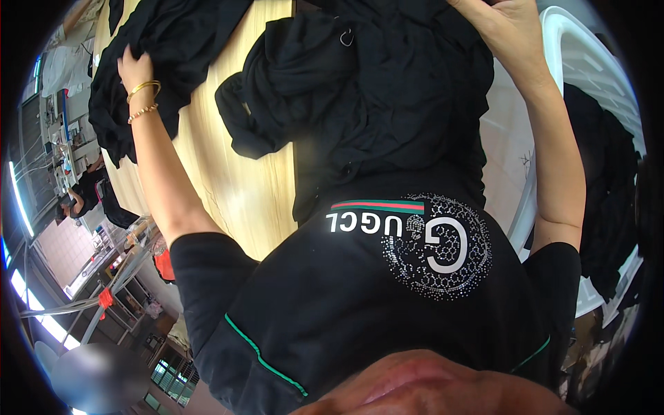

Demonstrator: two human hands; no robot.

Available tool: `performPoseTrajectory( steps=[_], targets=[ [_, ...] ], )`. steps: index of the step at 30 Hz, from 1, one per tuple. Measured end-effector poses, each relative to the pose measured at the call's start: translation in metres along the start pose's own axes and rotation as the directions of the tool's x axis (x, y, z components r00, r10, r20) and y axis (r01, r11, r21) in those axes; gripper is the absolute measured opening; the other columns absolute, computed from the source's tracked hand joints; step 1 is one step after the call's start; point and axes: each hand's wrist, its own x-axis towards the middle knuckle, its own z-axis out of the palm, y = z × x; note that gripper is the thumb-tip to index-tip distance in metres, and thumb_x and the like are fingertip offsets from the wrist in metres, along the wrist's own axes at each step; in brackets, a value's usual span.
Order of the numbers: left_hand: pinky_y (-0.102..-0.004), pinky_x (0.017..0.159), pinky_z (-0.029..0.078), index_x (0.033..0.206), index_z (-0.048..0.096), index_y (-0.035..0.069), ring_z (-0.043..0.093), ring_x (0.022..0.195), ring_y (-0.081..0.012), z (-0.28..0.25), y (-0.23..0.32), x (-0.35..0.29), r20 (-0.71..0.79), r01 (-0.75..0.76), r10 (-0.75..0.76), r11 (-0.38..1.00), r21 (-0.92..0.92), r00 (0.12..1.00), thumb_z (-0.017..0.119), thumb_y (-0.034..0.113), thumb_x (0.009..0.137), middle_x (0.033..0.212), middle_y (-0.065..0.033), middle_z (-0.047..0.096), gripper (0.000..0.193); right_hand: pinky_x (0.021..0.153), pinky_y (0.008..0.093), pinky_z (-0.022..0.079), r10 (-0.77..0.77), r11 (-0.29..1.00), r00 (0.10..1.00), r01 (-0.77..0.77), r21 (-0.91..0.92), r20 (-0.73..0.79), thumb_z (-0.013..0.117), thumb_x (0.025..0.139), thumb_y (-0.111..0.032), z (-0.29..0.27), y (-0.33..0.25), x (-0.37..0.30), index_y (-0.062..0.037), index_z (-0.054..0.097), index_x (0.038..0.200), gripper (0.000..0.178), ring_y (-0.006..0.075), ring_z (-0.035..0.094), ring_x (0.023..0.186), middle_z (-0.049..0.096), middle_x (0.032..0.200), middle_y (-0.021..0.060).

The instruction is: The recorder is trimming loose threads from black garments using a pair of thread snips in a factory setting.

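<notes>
My left hand [137,70], with bracelets at the wrist, is at a heap of dark cloth [155,34] on the far left of the table. Its fingers are bent into the folds and look closed on the fabric. At the top edge my right hand [505,24] reaches the right side of a large black garment [408,76]. Most of its fingers are cut off by the frame, so their grip cannot be made out. The garment lies bunched over the table edge and down against my front, with a small pale loop of cord [346,37] on it.
The pale wood-grain table [228,187] runs between the two dark heaps. On the right stands a white plastic chair or slatted frame [553,41] with more black cloth [598,180] in it. Far left, another person [86,194] sits among work benches. Cables [124,283] with a red tie hang nearby.
</notes>
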Motion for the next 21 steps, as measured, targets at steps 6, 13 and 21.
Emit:
performPoseTrajectory(
  steps=[6,13,21],
  targets=[
    [-0.0534,0.114,0.025,0.144,0.046,0.017,0.046,0.133,-0.0349,-0.088,0.265,-0.156,0.241,-0.621,0.696,0.714,-0.322,0.676,0.073,0.045,0.084,0.141,-0.0090,0.053,0.072,0.073,0.0199,0.045,0.257,0.434,0.957,-0.240,-0.868,-0.136,0.072,0.089,-0.005,0.008,-0.040,0.006,0.0020,0.069,0.113,0.025,0.0070,0.057,0.082,0.065,0.095,0.0013],
    [-0.0323,0.071,0.053,0.109,0.067,0.010,0.066,0.081,-0.0282,-0.085,0.256,-0.150,0.173,-0.481,0.686,0.644,-0.595,0.707,0.063,-0.003,0.069,0.096,-0.0106,0.067,0.042,0.080,0.0211,0.050,0.269,0.947,0.963,-0.267,0.179,0.015,0.068,0.093,-0.011,-0.021,-0.016,0.005,0.0033,0.068,0.114,0.025,0.0083,0.063,0.089,0.070,0.100,0.0051],
    [-0.0351,0.098,0.049,0.111,0.060,-0.007,0.062,0.104,-0.0253,-0.164,0.205,-0.116,0.204,0.262,0.240,-0.242,-0.934,0.949,0.044,-0.005,0.082,0.114,-0.0173,0.061,0.033,0.080,0.0213,0.047,0.558,0.645,0.773,-0.632,-0.429,-0.301,0.074,0.088,-0.012,-0.003,-0.039,0.009,0.0042,0.064,0.120,0.037,0.0074,0.060,0.086,0.066,0.098,0.0020]
  ],
)
